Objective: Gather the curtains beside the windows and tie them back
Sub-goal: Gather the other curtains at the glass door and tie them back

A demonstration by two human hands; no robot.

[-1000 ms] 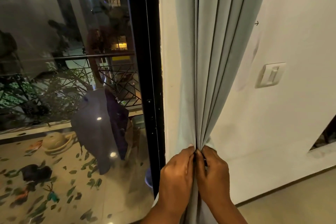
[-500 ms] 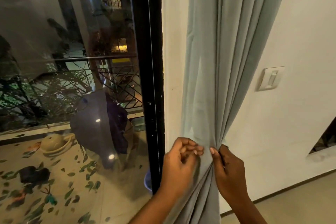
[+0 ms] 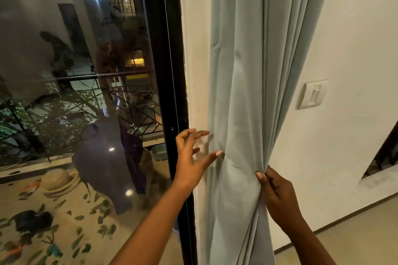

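Both bare forearms reach up and forward from the bottom of the view. The left hand is spread open, palm turned to the right, its thumb stretched out rightward with the nail showing at the tip, the index finger extended above it and the remaining fingers loosely curled; nothing is gripped in it. The right hand sits lower and well apart from the left, back of the hand toward the camera, its thumb and fingers closed together in a pinch at the top of the hand, wrist bent slightly as the forearm angles up from the lower right
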